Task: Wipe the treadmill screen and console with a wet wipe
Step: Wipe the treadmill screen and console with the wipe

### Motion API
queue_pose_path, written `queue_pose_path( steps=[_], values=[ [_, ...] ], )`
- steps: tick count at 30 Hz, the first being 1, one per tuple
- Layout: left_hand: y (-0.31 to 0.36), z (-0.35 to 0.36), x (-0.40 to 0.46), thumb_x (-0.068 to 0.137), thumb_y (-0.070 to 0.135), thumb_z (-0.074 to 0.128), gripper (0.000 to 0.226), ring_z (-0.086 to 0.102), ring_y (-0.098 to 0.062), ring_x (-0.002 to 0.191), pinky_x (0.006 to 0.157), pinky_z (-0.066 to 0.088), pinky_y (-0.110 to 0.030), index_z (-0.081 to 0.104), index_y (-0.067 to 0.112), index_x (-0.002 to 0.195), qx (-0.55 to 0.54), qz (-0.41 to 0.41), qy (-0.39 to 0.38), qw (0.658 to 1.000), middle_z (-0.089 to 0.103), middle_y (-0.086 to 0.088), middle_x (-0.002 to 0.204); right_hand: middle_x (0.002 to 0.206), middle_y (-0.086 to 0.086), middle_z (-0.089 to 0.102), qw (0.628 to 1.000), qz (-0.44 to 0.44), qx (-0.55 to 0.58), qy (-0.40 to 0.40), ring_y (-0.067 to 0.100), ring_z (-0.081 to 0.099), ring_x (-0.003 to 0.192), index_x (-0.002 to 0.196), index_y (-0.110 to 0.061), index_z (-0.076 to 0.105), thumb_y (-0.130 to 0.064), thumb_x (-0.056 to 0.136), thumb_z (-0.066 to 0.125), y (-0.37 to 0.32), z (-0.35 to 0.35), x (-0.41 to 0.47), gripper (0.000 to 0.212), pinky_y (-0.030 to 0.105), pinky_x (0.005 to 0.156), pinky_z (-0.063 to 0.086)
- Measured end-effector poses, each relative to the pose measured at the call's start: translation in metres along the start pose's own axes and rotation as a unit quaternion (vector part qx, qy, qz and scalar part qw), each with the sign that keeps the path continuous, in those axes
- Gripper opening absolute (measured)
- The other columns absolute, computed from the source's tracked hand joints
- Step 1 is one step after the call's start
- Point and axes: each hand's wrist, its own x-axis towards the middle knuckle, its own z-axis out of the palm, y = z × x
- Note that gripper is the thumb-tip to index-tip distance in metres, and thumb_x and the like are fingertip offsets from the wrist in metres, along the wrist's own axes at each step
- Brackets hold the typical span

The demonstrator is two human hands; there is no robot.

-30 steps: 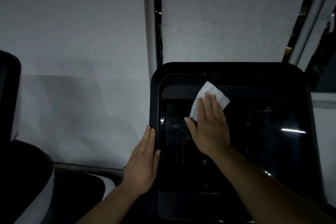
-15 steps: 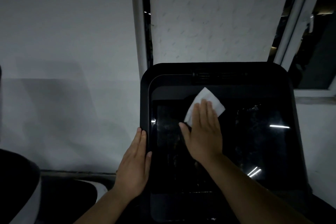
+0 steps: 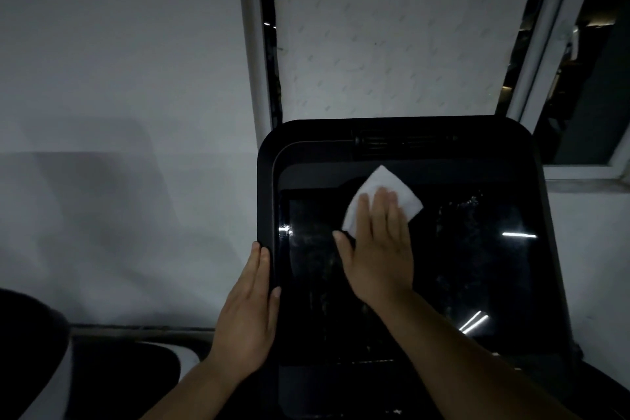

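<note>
A black treadmill console (image 3: pixel 409 133) with rounded corners fills the middle and right of the head view. Its dark glossy screen (image 3: pixel 477 266) shows smears and light reflections. A white folded wet wipe (image 3: pixel 385 182) lies on the upper middle of the screen. My right hand (image 3: pixel 376 249) presses flat on the wipe with straight fingers, covering its lower part. My left hand (image 3: pixel 249 317) rests flat with straight fingers along the console's left edge, thumb on the frame.
A white wall (image 3: pixel 119 112) stands behind and to the left. A frosted window pane (image 3: pixel 392 27) with a white frame rises behind the console. A dark window opening (image 3: pixel 596 78) is at the right. A black and white machine part (image 3: pixel 34 351) sits at the lower left.
My right hand and the wipe have slid slightly right across the screen. My left hand keeps its place on the console's left edge. The view has shifted a little.
</note>
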Motion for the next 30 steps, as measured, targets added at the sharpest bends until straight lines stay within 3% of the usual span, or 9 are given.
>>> queue_pose_path(
  steps=[4, 8, 11, 16, 21, 24, 27, 30],
  values=[
    [-0.005, 0.002, 0.003, 0.106, 0.04, 0.032, 0.066, 0.008, -0.002, 0.157, 0.123, 0.012, -0.015, 0.009, 0.018, 0.163, 0.011, 0.007, 0.004, 1.0, 0.013, -0.007, 0.172, 0.17, 0.024, 0.019, 0.996, -0.073, 0.05, 0.008, 0.039, 0.011, 0.16, 0.161, -0.01, 0.032, -0.054, 0.104, 0.037, -0.064, 0.004, 0.012, 0.073, 0.055, 0.127, 0.019],
    [-0.005, 0.003, 0.002, 0.105, 0.041, 0.033, 0.065, 0.009, -0.002, 0.157, 0.123, 0.013, -0.014, 0.006, 0.026, 0.163, -0.012, 0.013, 0.003, 1.0, 0.01, -0.002, 0.172, 0.172, 0.019, 0.012, 0.987, -0.149, 0.051, -0.019, 0.033, 0.002, 0.161, 0.163, -0.008, 0.025, -0.053, 0.106, 0.033, -0.089, 0.008, 0.005, 0.072, 0.053, 0.129, 0.014],
    [-0.006, 0.005, 0.001, 0.106, 0.042, 0.032, 0.067, 0.012, -0.006, 0.158, 0.124, 0.015, -0.018, 0.012, 0.017, 0.164, -0.003, 0.004, 0.009, 1.0, 0.011, -0.004, 0.172, 0.172, 0.018, 0.015, 0.992, -0.115, 0.041, -0.021, 0.031, 0.007, 0.161, 0.162, -0.008, 0.028, -0.056, 0.106, 0.032, -0.055, 0.003, 0.003, 0.074, 0.051, 0.129, 0.016],
    [-0.002, 0.003, 0.0, 0.106, 0.044, 0.029, 0.066, 0.009, -0.002, 0.157, 0.123, 0.016, -0.016, 0.004, 0.023, 0.164, -0.001, 0.0, 0.008, 1.0, 0.005, 0.001, 0.173, 0.173, 0.019, 0.003, 0.998, -0.042, 0.032, -0.037, 0.031, -0.003, 0.161, 0.164, -0.005, 0.015, -0.069, 0.104, 0.012, -0.022, -0.001, -0.015, 0.088, 0.05, 0.13, 0.014],
    [-0.007, 0.0, 0.001, 0.107, 0.042, 0.029, 0.065, 0.008, -0.002, 0.157, 0.123, 0.015, -0.015, 0.012, 0.014, 0.163, -0.003, 0.012, -0.004, 1.0, 0.01, -0.004, 0.172, 0.172, 0.022, 0.007, 0.989, -0.109, 0.09, -0.051, 0.035, -0.001, 0.161, 0.164, -0.015, 0.025, -0.069, 0.104, 0.019, -0.075, 0.009, -0.044, 0.081, 0.054, 0.128, 0.017],
    [-0.008, -0.001, 0.0, 0.106, 0.042, 0.029, 0.066, 0.006, 0.001, 0.157, 0.122, 0.012, -0.013, 0.01, 0.015, 0.163, -0.008, 0.018, -0.012, 1.0, 0.005, 0.0, 0.172, 0.172, 0.02, 0.011, 0.985, -0.147, 0.073, -0.046, 0.032, 0.003, 0.161, 0.164, -0.018, 0.027, -0.067, 0.106, 0.025, -0.064, 0.012, -0.056, 0.076, 0.053, 0.128, 0.02],
    [-0.004, -0.001, 0.002, 0.105, 0.043, 0.03, 0.068, 0.006, 0.001, 0.157, 0.121, 0.011, -0.011, 0.009, 0.016, 0.164, 0.001, 0.005, -0.003, 1.0, 0.006, 0.0, 0.173, 0.172, 0.021, 0.012, 0.992, -0.111, 0.043, -0.046, 0.033, 0.005, 0.161, 0.164, -0.014, 0.026, -0.067, 0.106, 0.023, -0.029, 0.008, -0.058, 0.078, 0.053, 0.127, 0.022],
    [-0.001, -0.001, 0.001, 0.105, 0.045, 0.029, 0.068, 0.007, -0.002, 0.157, 0.123, 0.019, -0.02, 0.004, 0.021, 0.164, -0.009, -0.009, -0.009, 1.0, 0.002, 0.003, 0.173, 0.172, 0.021, 0.007, 0.997, -0.06, 0.031, -0.049, 0.032, 0.001, 0.161, 0.164, -0.01, 0.022, -0.068, 0.106, 0.018, -0.02, 0.004, -0.059, 0.082, 0.052, 0.128, 0.021]
  ],
)
